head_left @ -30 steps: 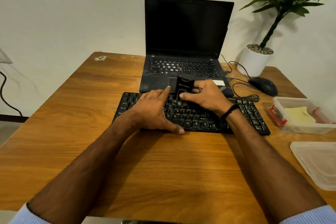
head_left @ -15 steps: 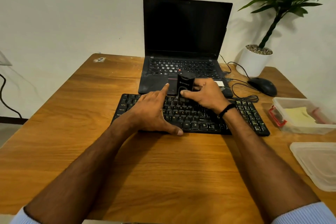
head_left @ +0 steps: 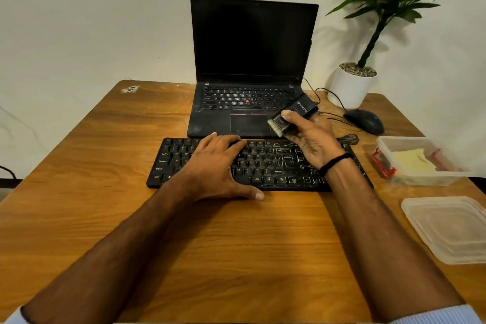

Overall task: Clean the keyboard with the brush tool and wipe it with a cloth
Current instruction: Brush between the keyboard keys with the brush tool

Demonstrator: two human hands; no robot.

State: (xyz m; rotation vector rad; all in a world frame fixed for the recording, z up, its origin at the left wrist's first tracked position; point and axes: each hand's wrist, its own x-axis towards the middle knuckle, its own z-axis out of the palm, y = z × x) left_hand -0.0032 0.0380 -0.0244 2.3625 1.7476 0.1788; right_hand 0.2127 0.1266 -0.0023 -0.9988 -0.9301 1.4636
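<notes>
A black keyboard (head_left: 273,163) lies on the wooden table (head_left: 236,244) in front of an open laptop (head_left: 252,66). My left hand (head_left: 218,163) rests flat on the keyboard's left half, fingers spread, thumb on the table at its front edge. My right hand (head_left: 310,139) is raised above the keyboard's right half and grips a black brush tool (head_left: 292,116), thumb on top, pale bristles pointing left. A yellow cloth (head_left: 413,163) lies inside a clear container (head_left: 420,179) at the right.
A black mouse (head_left: 365,121) and its cable lie right of the laptop. A white pot with a green plant (head_left: 352,87) stands at the back right. A clear plastic lid (head_left: 449,229) lies near the right edge.
My right hand has lifted the brush tool off the keys and turned it up and to the right. My left hand's index finger has dropped flat onto the keyboard.
</notes>
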